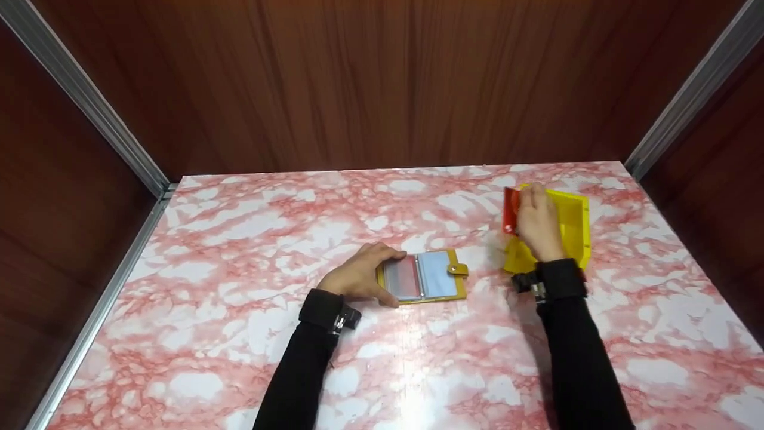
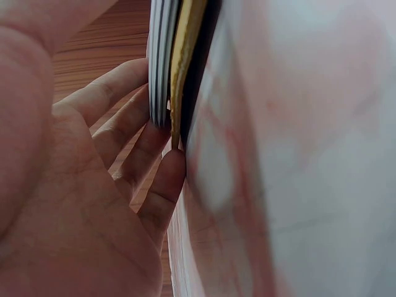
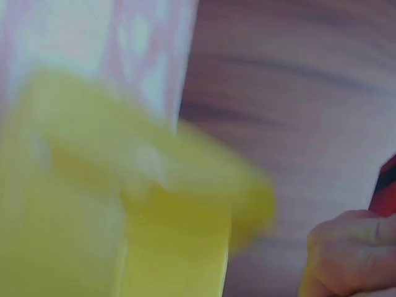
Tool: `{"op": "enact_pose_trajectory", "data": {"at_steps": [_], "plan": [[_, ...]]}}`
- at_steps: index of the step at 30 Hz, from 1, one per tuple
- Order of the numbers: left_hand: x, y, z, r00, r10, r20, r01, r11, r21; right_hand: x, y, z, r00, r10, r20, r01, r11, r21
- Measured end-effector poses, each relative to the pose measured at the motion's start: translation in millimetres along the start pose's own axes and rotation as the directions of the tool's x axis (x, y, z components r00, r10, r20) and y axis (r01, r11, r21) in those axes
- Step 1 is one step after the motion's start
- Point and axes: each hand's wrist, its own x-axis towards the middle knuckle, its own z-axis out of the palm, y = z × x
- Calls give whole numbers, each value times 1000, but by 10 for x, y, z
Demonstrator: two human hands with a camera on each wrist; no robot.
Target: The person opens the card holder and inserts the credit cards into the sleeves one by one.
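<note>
A yellow card holder [image 1: 462,289] lies unfolded on the table, with clear plastic sleeves [image 1: 440,275] inside and a snap strap at its right side. My left hand [image 1: 362,272] holds its left part, thumb at the near edge and fingers at the far edge. In the left wrist view, fingertips touch the edges of the sleeves [image 2: 159,68] and the yellow cover [image 2: 184,52]. My right hand [image 1: 539,224] pinches a red card [image 1: 510,210] above the left side of a yellow bin [image 1: 586,227]. The right wrist view shows the bin [image 3: 179,247] blurred, and only part of the red card [image 3: 385,197].
The table [image 1: 197,334] has a red and white marbled top. Brown wood-grain panels [image 1: 358,83] stand behind it and at both sides, with grey metal rails [image 1: 101,101] at the corners.
</note>
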Motion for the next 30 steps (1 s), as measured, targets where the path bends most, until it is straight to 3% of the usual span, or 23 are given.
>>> {"op": "enact_pose_trajectory", "data": {"at_steps": [6, 12, 16, 20, 24, 30], "plan": [[-7, -21, -2, 1000, 5, 1, -5, 1000, 3, -112, -145, 449, 992, -66, 111, 69, 997, -24], [4, -20, 8, 1000, -4, -5, 4, 1000, 12, -248, -209, 747, 948, -84, 307, 91, 996, -7], [4, -10, 12, 1000, 8, -13, -8, 1000, 11, -314, -199, 823, 911, -109, 398, 127, 992, -17], [1, -2, 18, 1000, 19, -21, -19, 1000, -7, -367, -185, 872, 861, -87, 501, 97, 995, 6], [3, -10, 19, 1000, 13, -15, -14, 1000, -6, -415, -173, 905, 827, -53, 560, 54, 998, 14], [8, -11, 4, 1000, 8, -11, -8, 1000, -26, -455, -151, 958, 779, -19, 626, 51, 998, -33]]}}
